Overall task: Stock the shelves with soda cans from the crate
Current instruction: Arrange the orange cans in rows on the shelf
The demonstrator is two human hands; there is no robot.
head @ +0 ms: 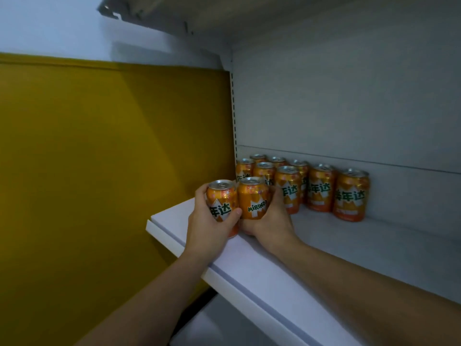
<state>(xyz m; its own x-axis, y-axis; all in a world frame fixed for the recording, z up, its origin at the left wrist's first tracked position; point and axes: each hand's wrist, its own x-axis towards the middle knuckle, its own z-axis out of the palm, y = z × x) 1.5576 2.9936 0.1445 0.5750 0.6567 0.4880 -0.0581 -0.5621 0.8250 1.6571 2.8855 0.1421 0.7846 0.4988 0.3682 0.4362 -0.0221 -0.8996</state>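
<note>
Two orange Mirinda soda cans stand side by side at the left end of the white shelf (287, 275). My left hand (208, 229) grips the left can (222, 202) with its fingers curled round it. My right hand (270, 221) wraps round the right can (252, 199) from below and from the right. Both cans are upright and touch each other. Behind them, several more orange cans (321, 187) stand in rows against the shelf's back wall. The crate is out of view.
A yellow wall panel (112, 158) lies left of the shelving unit. The slotted upright (234, 116) marks the shelf's left back corner. Another shelf (174, 18) hangs overhead. Bare shelf surface stretches to the right of the cans (399, 245).
</note>
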